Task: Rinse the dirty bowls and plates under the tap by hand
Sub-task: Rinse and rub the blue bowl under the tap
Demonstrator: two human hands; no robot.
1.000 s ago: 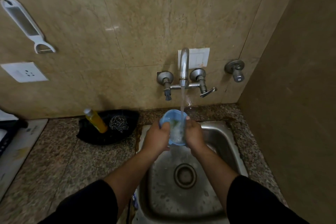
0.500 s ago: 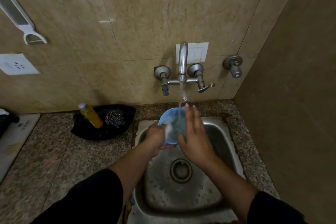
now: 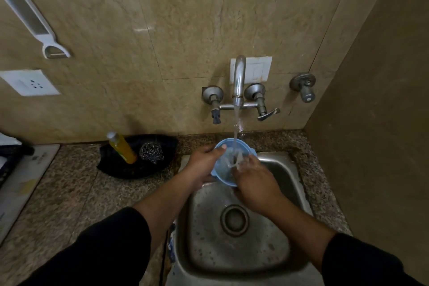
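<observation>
A small blue plastic bowl (image 3: 222,165) is held over the steel sink (image 3: 283,165), tilted toward me, directly under the running tap (image 3: 239,79). Water falls into the bowl and splashes. My left hand (image 3: 204,165) grips the bowl's left rim, thumb on the edge. My right hand (image 3: 255,181) is at the bowl's right side, its fingers reaching inside the bowl under the stream; the fingertips are blurred by water.
A black tray (image 3: 130,169) on the granite counter left of the sink holds a yellow soap bottle (image 3: 121,147) and a steel scrubber (image 3: 151,153). A white board (image 3: 21,181) lies at the far left. A wall stands close on the right.
My right hand dropped from flat against the bowl's rim to lower at its right side, fingers inside. The bowl tilted more toward me. Water keeps running.
</observation>
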